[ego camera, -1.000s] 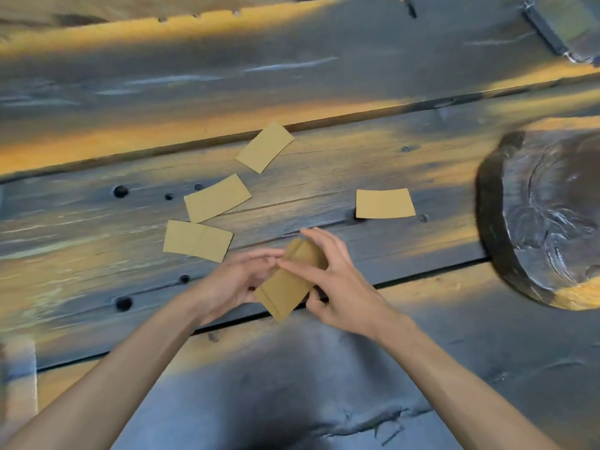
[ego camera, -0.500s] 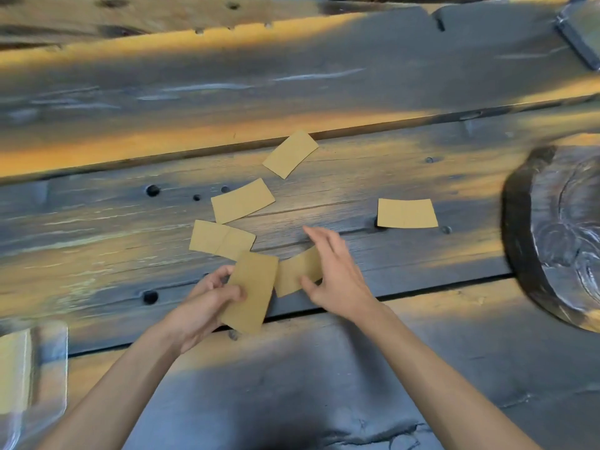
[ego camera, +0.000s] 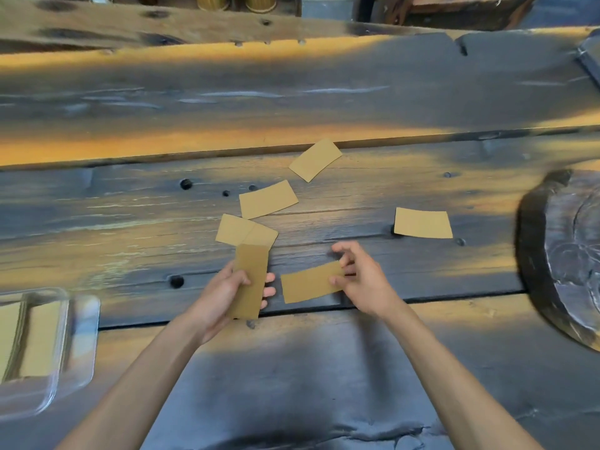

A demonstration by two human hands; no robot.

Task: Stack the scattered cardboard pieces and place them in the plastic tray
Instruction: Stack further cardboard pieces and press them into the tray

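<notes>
My left hand (ego camera: 227, 292) grips a tan cardboard piece (ego camera: 250, 277) held upright lengthwise. My right hand (ego camera: 363, 280) pinches the right end of a second cardboard piece (ego camera: 310, 284) lying roughly flat beside it. The two held pieces are apart. More tan pieces lie on the wooden table: an overlapping pair (ego camera: 242, 232) just beyond my left hand, one (ego camera: 268, 199) above them, one (ego camera: 315, 160) farther back, and one (ego camera: 422, 223) to the right. A clear plastic tray (ego camera: 81, 336) at the left edge holds stacked cardboard (ego camera: 19, 339).
The table (ego camera: 292, 102) is rough dark planks with holes and gaps. A dark round wooden slab (ego camera: 558, 254) sits at the right edge. Containers stand beyond the far edge.
My hands have separated: each now holds one cardboard piece, where they held pieces together before. The view has shifted, bringing the tray into sight at the left.
</notes>
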